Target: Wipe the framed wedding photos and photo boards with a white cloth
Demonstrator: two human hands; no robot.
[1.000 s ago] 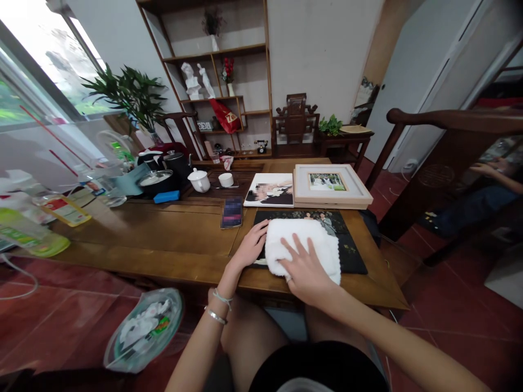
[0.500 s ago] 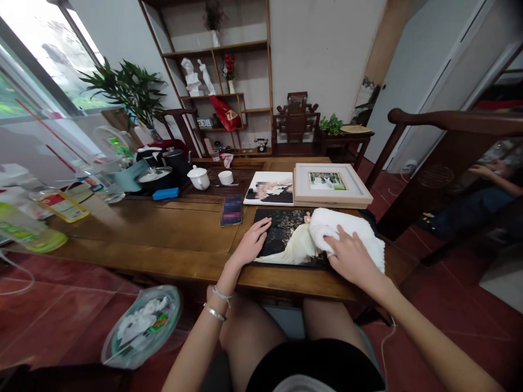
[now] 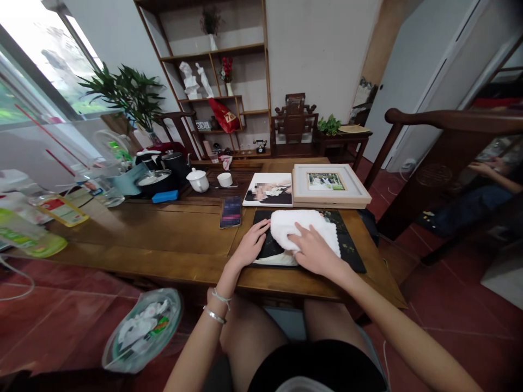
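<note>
A dark photo panel (image 3: 352, 251) with a pale gown in its picture lies flat on the wooden table (image 3: 192, 239) in front of me. My left hand (image 3: 250, 245) rests on its left edge, fingers stretched out, holding nothing. Bunched under my right hand (image 3: 315, 251) is a white towel (image 3: 300, 218), gripped and pressed on the middle of the panel. It hides most of the picture; the right end and part of the gown at the bottom show. Touching or nearly touching the towel's left side are my left fingertips.
Behind the panel are a white photo board (image 3: 267, 189) and a pale framed picture (image 3: 330, 184). A phone (image 3: 231, 212) lies to the left. Farther left stand a white teapot (image 3: 198, 179), a blue sponge (image 3: 165, 196) and several bottles. A lined bin (image 3: 143, 329) is on the floor.
My right hand has slid the towel left across the panel, from its right end to the middle. The panel's right end is now uncovered. My left hand has stayed in place.
</note>
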